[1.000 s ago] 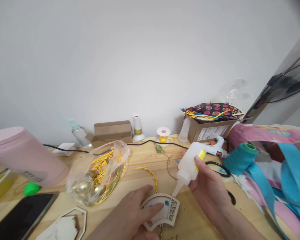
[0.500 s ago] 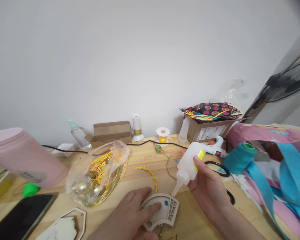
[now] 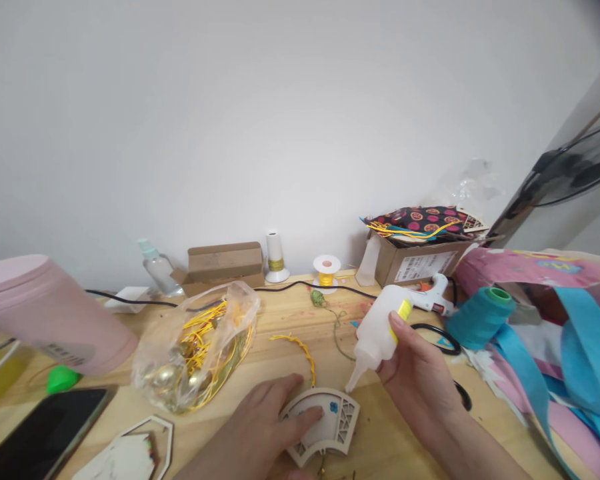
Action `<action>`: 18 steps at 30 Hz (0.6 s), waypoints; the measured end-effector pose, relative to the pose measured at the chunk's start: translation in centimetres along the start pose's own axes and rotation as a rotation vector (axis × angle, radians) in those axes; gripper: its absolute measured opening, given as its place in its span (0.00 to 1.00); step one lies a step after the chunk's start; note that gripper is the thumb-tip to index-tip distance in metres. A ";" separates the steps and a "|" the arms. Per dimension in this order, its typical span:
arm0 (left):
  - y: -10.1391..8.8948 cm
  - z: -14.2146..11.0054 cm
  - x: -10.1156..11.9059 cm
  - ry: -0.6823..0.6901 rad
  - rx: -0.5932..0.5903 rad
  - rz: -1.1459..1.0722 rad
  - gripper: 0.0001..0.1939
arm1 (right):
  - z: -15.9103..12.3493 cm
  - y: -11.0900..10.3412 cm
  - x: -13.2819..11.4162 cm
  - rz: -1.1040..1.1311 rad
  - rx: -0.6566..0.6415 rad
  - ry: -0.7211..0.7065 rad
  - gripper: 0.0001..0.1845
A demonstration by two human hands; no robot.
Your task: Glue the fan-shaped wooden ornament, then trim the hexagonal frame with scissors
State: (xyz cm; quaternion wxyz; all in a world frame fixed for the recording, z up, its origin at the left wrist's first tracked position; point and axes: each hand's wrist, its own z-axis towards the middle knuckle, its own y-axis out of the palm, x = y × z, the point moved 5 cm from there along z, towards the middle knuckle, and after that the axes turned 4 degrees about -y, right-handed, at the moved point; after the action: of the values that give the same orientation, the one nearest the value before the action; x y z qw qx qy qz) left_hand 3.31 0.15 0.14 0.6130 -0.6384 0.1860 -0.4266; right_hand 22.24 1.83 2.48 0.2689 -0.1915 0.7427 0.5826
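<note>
A translucent white squeeze bottle with a yellow label and a long nozzle [image 3: 376,328] is held tilted, nozzle down, in my right hand [image 3: 417,377]. Its tip is at the upper right corner of a fan-shaped wooden ornament [image 3: 347,427]. This ornament has a cut-out lattice and a small blue flower shape. My left hand [image 3: 263,420] grips its left side, one finger lying over the face. A yellow braided cord [image 3: 307,353] runs from the ornament's top edge, and a green cord hangs at its lower edge.
A plastic bag of yellow cords and gold bells [image 3: 195,360] lies to the left, near a phone [image 3: 45,433] and a pink tumbler [image 3: 55,313]. On the right are a glue gun [image 3: 435,297], teal thread cone [image 3: 480,317] and blue ribbon [image 3: 585,353]. Behind stands a cardboard box [image 3: 420,260].
Almost everything stays put. The bottle's nozzle tip has shifted very slightly at the ornament's corner, and the view has moved a little.
</note>
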 end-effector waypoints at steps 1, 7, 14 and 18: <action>-0.3 0.0 0.1 0.007 0.007 -0.009 0.27 | 0.0 0.0 -0.1 0.005 0.005 -0.002 0.08; -3.3 0.5 0.5 -0.220 0.070 -0.100 0.11 | 0.2 -0.3 -0.8 -0.071 -0.006 -0.079 0.09; -2.1 0.9 0.6 -0.616 0.017 -0.156 0.32 | -0.5 0.0 -0.9 -0.655 -0.117 -0.277 0.14; -0.2 1.4 1.6 -0.596 -0.049 -0.166 0.36 | -1.0 0.7 -0.7 -0.933 -0.175 -0.394 0.15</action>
State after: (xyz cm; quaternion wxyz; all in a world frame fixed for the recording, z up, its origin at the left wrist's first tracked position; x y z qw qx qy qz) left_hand 5.29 -0.14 0.99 0.5882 -0.7629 -0.0442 -0.2646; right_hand 22.18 1.00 3.65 0.6180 -0.4108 0.4618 0.4858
